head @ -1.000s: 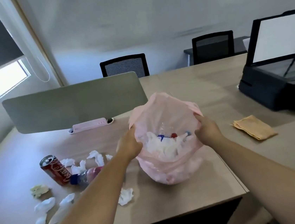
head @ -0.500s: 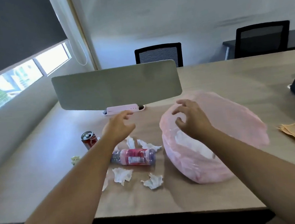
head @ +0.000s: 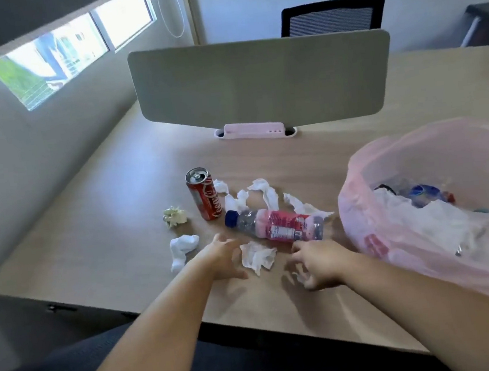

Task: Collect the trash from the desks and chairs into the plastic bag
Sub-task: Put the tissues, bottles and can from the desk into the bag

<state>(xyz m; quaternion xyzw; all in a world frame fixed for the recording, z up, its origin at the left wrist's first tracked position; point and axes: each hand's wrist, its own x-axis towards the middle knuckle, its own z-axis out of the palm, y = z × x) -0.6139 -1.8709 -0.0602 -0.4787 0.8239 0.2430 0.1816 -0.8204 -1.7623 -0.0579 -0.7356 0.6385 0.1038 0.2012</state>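
Both hands are reaching out low over the counter (head: pixel 104 219) among the scattered trash. The left hand (head: pixel 224 257) is hovering with its fingers spread and loosely bent, holding nothing. A crumpled white tissue (head: pixel 259 255) is lying just at its 3 o'clock, between the two hands. The right hand (head: pixel 322 263) is arching over a small white scrap (head: pixel 300 275), its fingertips pointing toward the bottle; blur is hiding whether it is pinching the scrap or only hanging above it. The plastic bottle (head: pixel 275 226), with a blue cap and pink label, is lying on its side at 12 o'clock of the hands, cap pointing to 9 o'clock. A red soda can (head: pixel 203 193) is standing upright just at the 10 o'clock of the cap. Torn white tissue strips (head: pixel 264 193) are lying behind the bottle, at the 3 o'clock of the can. A yellowish paper wad (head: pixel 175 216) is sitting at the 9 o'clock of the can, and a white tissue wad (head: pixel 183 247) is lying at the 9 o'clock of the left hand. The pink plastic bag (head: pixel 359 212) is sitting open on the counter at 3 o'clock of the bottle, close to it, already holding white paper and a blue-labelled bottle (head: pixel 424 193). A grey divider panel (head: pixel 262 82) is standing at 12 o'clock, with a black chair (head: pixel 332 16) showing behind it.
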